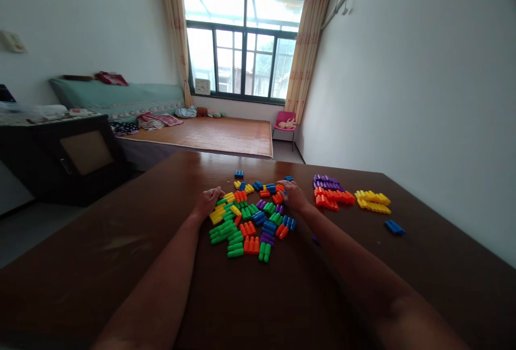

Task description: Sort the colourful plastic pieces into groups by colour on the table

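Observation:
A pile of plastic toy building blocks (247,229), each made of short joined tubes in green, orange, yellow, blue and purple, lies on a dark brown table (133,264). At its left edge, my left hand (209,200) rests with loosely bent fingers beside green and yellow pieces, with nothing visible in it. My right hand (293,196) is at the pile's upper right. Its fingertips and thumb lie around an orange block (280,188), partly hidden by the hand. One blue block (289,178) lies just beyond those fingers.
To the right lie purple blocks (327,182), orange blocks (332,197) and yellow blocks (373,201) in grouped rows. A single blue block (394,227) sits nearer the right edge. Beyond the table are a bed (213,135), a pink chair (284,120) and a dark cabinet (48,151).

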The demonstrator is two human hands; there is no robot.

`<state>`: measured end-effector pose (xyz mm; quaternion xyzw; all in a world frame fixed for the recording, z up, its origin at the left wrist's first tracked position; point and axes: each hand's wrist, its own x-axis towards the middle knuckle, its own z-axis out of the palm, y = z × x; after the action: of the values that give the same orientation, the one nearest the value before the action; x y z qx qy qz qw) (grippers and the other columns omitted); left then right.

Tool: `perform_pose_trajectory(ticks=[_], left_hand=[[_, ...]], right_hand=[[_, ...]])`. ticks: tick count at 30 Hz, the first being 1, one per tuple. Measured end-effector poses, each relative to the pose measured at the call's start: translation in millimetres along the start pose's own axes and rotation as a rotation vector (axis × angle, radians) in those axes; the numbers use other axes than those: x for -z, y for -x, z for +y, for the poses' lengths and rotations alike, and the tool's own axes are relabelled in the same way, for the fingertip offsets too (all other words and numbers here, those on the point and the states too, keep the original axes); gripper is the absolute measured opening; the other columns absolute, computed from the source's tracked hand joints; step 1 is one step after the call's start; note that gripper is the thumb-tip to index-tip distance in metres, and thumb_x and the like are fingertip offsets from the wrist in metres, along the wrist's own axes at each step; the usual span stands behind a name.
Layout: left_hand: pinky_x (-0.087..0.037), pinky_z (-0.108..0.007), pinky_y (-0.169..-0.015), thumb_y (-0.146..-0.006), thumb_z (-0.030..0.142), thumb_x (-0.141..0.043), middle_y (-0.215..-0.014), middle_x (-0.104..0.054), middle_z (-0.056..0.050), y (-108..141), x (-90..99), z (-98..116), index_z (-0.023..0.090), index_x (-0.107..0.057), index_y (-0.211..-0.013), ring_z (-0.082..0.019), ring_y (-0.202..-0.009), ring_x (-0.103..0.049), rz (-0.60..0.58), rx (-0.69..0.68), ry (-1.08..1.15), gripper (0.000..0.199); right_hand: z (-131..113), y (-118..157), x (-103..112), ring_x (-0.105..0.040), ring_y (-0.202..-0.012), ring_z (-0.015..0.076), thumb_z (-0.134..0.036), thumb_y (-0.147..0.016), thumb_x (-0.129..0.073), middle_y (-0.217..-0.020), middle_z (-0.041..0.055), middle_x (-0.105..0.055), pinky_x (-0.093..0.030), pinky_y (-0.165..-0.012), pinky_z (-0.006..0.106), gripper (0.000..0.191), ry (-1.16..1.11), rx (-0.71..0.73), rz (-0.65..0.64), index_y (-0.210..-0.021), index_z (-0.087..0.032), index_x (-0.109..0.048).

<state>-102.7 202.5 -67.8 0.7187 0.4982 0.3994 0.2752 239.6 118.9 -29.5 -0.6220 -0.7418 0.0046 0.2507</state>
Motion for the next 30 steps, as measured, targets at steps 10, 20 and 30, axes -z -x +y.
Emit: perform_pose_trajectory(ticks=[10,20,30], left_hand=[[-0.046,-0.031,-0.063,-0.082,0.066,-0.037,-0.076,-0.072,-0.009,1,0.1,3,0.014,-0.073,-0.082,-0.022,-0.070,-0.063,-0.002,-0.027,0.017,0.063],[-0.048,-0.028,-0.062,-0.077,0.070,-0.039,-0.080,-0.073,-0.007,-6,1.1,0,0.015,-0.074,-0.086,-0.022,-0.073,-0.065,-0.018,0.029,-0.007,0.066],[-0.048,-0.027,-0.065,-0.076,0.068,-0.041,-0.085,-0.074,-0.006,-6,3.9,3,0.016,-0.074,-0.087,-0.022,-0.078,-0.066,-0.049,0.029,-0.072,0.062]], right_hand=[[5,-34,-17,-0.055,-0.103,0.0222,-0.018,-0.071,-0.067,-0.104,0.0060,-0.065,-0.044,-0.091,0.037,0.031,-0.029,-0.073,-0.028,-0.102,-0.022,-0.063],[74,84,47,-0.061,-0.083,0.0162,-0.023,-0.077,-0.062,-0.100,0.0061,-0.065,-0.050,-0.080,0.030,0.033,-0.214,-0.256,0.036,-0.109,-0.017,-0.063],[82,116,58,-0.056,-0.106,0.0226,-0.008,-0.078,-0.056,-0.116,0.0091,-0.060,-0.043,-0.096,0.037,0.035,0.119,-0.065,-0.052,-0.107,-0.022,-0.068]])
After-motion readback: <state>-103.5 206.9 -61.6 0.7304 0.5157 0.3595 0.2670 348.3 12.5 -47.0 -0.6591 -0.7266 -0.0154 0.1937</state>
